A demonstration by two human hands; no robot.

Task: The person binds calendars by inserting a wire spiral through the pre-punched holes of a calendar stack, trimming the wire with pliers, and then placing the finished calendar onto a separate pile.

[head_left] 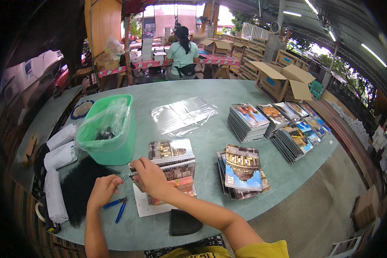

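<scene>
My right hand [148, 176] pinches the left edge of a stack of spiral-bound picture notebooks [173, 165] lying in front of me on the grey-green table [202, 92]. A thin dark wire coil piece [125, 176] sticks out between my two hands. My left hand [102, 189] is curled at the coil's left end, above blue-handled pliers [117, 205] that lie on the table. A white punched sheet [145, 206] lies under the stack.
A green bin lined with plastic [109, 129] stands left of the stack. Black wire coils [79, 185], white wrapped rolls [58, 157], clear plastic sleeves [182, 114], more notebook stacks [245, 170] [247, 120], a black pouch [182, 222], cardboard boxes [284, 81]. A person stands at a far table [182, 53].
</scene>
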